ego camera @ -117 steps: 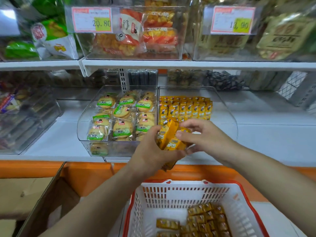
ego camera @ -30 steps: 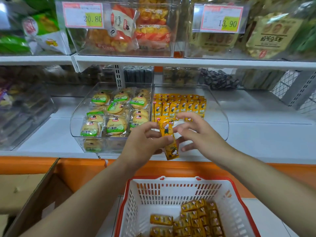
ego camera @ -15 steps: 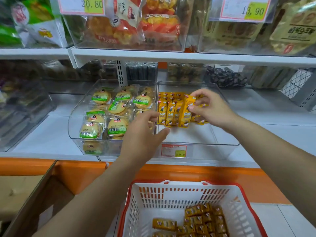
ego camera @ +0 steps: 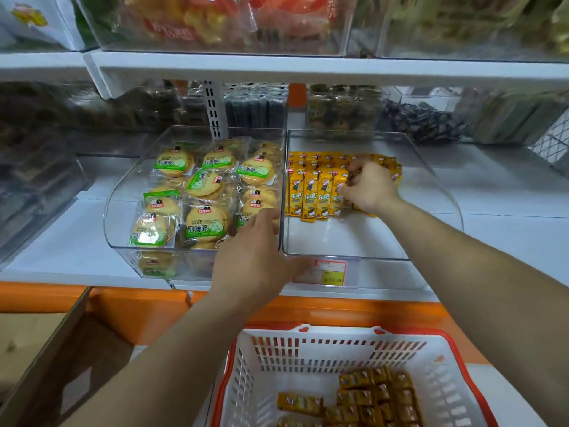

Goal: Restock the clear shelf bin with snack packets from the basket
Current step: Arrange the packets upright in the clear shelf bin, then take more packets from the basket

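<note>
Head view, one shelf bay.

- Clear shelf bin point(ego camera: 437, 192): transparent plastic with a curved side wall and a low front lip. It sits on the white shelf directly under the right hand.
- Yellow snack packets point(ego camera: 311, 192): slim upright sachets, bright yellow with a cartoon figure and red trim at the top. They stand in tight rows across the back half of the bin, and the front row runs leftward from the right hand's fingers. The bin floor nearer than that hand is bare white.
- Right hand point(ego camera: 368, 188): reaches into the bin with its fingers curled down, pinching packets at the right end of the front row.
- Left hand point(ego camera: 252, 257): fingers loose and nearly straight. It lies over the front corner where this bin meets its neighbour, with the thumb pointing toward the price tag point(ego camera: 326, 272).
- Neighbouring bin point(ego camera: 120, 211): just left of the left hand's fingers, holding round biscuits point(ego camera: 206, 223) in clear wrappers with green labels.
- Basket point(ego camera: 308, 349): white slatted plastic with a red rim, below both forearms. More packets point(ego camera: 375, 392) of the same kind are stacked in it, looking darker amber there.
- Cardboard box point(ego camera: 61, 349): below and left of the left forearm, flap open.
</note>
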